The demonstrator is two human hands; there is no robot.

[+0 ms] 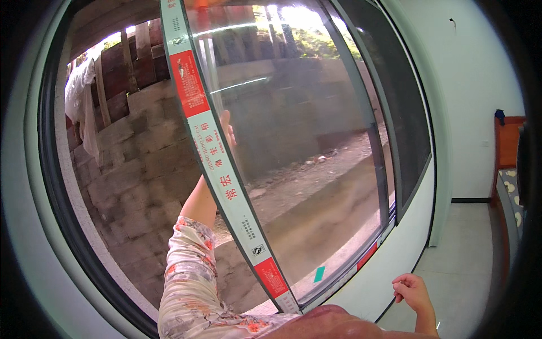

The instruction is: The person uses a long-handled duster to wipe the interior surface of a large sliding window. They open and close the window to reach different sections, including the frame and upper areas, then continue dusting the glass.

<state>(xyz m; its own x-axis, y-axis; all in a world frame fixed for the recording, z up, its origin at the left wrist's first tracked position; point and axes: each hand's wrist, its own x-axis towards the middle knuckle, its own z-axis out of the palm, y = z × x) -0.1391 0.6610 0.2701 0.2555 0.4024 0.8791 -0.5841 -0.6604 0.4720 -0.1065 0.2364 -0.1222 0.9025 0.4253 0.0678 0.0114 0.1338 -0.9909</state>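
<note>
A sliding window sash stands before me, its frame stile (pixel 228 173) covered with red and white printed protective film. My left arm, in a floral sleeve, reaches through the open part of the window and round behind that stile. My left hand (pixel 228 129) shows through the glass pane (pixel 292 114), on its outer side; the fingers are partly hidden by the stile, and whether it holds anything cannot be made out. My right hand (pixel 410 290) hangs low at the right, in front of the white wall and floor, fingers curled loosely with nothing visible in them.
A dark screen panel (pixel 394 84) fills the window's right side. The lower track (pixel 351 271) runs along the sill. Outside stand a block wall (pixel 139 169) and a hanging plastic sheet (pixel 80 97). At the far right is a wooden bed frame (pixel 508 144) with a patterned mattress.
</note>
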